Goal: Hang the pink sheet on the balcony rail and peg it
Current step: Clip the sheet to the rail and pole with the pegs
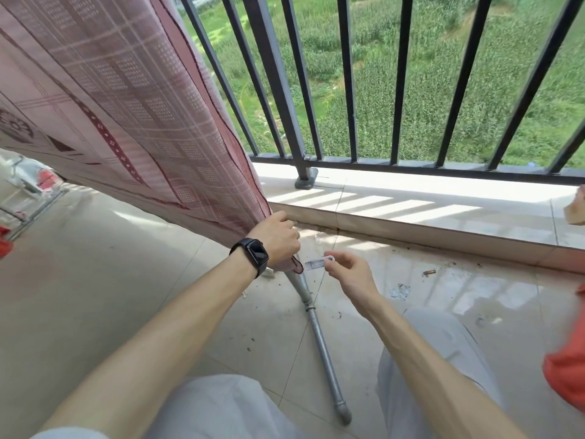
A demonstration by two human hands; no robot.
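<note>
Head view: left hand [278, 237] clamps the pink sheet [126, 106] corner; right hand [348, 270] pinches a clear peg [316, 263], long axis pointing left at it.

pink sheet [126, 106] with pale checks and maroon bands, black railing [348, 90], grey pipe [319, 337], black watch [253, 255].

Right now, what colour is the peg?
Clear, see-through peg, pinched in the right hand; head view.

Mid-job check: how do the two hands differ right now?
The left hand is fisted around the pink sheet at its gathered lower corner; the right hand pinches a small clear peg in its fingertips. The left wrist wears a black watch; the right is bare. Both are low, near the grey pipe.
</note>
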